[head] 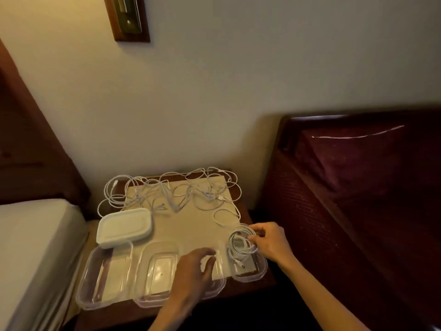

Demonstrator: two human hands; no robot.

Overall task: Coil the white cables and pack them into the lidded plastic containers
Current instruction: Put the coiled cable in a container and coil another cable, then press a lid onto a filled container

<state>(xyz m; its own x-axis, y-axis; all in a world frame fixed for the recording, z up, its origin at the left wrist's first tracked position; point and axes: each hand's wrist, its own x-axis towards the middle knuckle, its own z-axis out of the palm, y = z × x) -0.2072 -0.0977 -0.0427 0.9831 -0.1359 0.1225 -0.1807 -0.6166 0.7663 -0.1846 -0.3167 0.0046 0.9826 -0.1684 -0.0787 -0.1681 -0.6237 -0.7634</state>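
A tangle of loose white cables (pixel 171 192) lies across the back of the small wooden nightstand (pixel 248 286). Along the front stand several clear plastic containers: one at the left (pixel 105 278), one in the middle (pixel 157 271), one partly under my left hand, and one at the right (pixel 248 271). My right hand (pixel 269 240) pinches a coiled white cable (pixel 241 242) just above the right container, its plug end hanging inside. My left hand (pixel 195 271) hovers with loosely spread fingers over the third container. A white lid stack (pixel 125 226) rests on the left container's rear rim.
A pale mat (pixel 191 225) covers the nightstand top. A bed with a white mattress (pixel 31 247) flanks the left side; a dark red bed with pillow (pixel 358 175) stands to the right. The wall sits right behind the nightstand.
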